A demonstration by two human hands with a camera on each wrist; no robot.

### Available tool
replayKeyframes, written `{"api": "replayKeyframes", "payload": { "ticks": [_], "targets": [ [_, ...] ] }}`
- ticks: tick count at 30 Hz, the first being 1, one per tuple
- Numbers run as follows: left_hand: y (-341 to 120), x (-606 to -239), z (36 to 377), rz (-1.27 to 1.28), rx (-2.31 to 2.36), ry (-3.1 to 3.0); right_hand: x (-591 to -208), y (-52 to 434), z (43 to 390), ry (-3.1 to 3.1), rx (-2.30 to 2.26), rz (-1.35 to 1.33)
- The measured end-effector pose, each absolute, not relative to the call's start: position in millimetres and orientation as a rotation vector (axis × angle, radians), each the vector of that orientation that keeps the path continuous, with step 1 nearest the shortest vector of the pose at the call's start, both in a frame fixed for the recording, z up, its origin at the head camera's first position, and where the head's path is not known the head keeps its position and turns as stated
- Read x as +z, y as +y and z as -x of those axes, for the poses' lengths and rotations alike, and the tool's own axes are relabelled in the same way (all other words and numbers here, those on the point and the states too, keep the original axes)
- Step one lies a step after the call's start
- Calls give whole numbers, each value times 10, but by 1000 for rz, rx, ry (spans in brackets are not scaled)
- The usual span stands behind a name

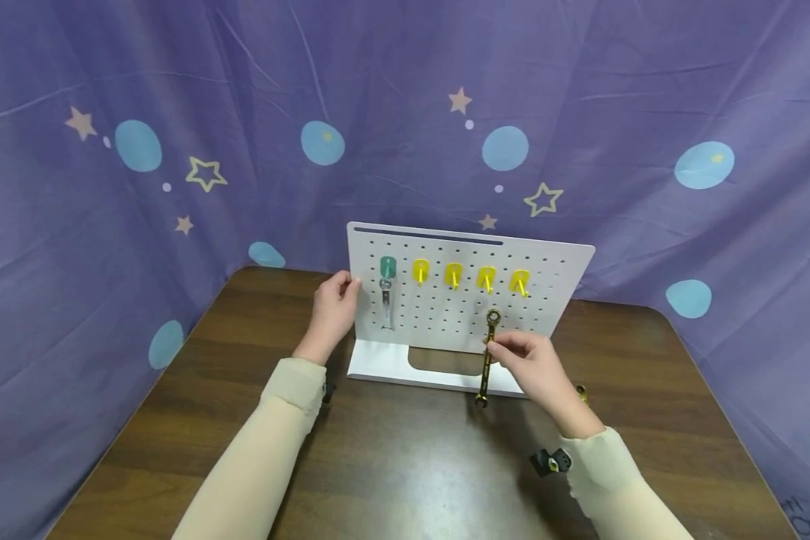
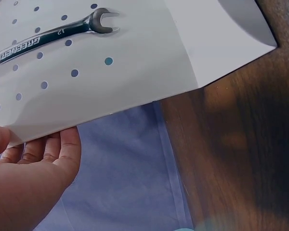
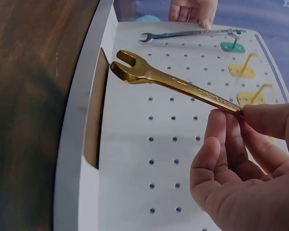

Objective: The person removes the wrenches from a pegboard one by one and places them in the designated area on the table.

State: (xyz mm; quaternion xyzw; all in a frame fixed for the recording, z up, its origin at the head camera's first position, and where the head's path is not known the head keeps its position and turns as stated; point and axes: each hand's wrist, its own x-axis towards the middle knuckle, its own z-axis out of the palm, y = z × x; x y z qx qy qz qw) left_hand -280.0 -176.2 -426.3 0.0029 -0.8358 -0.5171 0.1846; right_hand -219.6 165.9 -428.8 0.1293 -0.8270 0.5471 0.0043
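Note:
A white pegboard (image 1: 445, 307) stands on the table, with a green hook (image 1: 388, 267) and several yellow hooks (image 1: 454, 274) in a row. From the green hook hangs a silver combination wrench (image 2: 53, 36), its open end down. My left hand (image 1: 335, 304) pinches the board's left edge, thumb in front and fingers behind. In front of the board my right hand (image 1: 529, 367) pinches a gold combination wrench (image 3: 178, 85) by its shank. Its ring end points up and its open end down. The yellow hooks hold nothing.
Another gold wrench (image 1: 582, 393) lies on the brown wooden table (image 1: 391, 450), mostly hidden behind my right wrist. The pegboard's white foot (image 1: 385, 360) has a cut-out along its middle. Behind the table hangs a purple curtain (image 1: 391, 97) with stars and dots.

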Motion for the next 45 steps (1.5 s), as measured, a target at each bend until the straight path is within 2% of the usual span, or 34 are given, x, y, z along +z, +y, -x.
{"api": "replayKeyframes", "payload": {
  "ticks": [19,31,45],
  "targets": [
    [-1749,-4261,2794,-15,-1474,-2357,-4424,2468,1996,-2696,1579,-122],
    [-1782,-4243,2814,-21,-1453,-2354,-4575,3168,1881,-2995,1290,50],
    [-1764,-4251,2791,-32,-1474,-2374,-4723,3391,1851,-3167,1167,179]
  ]
}}
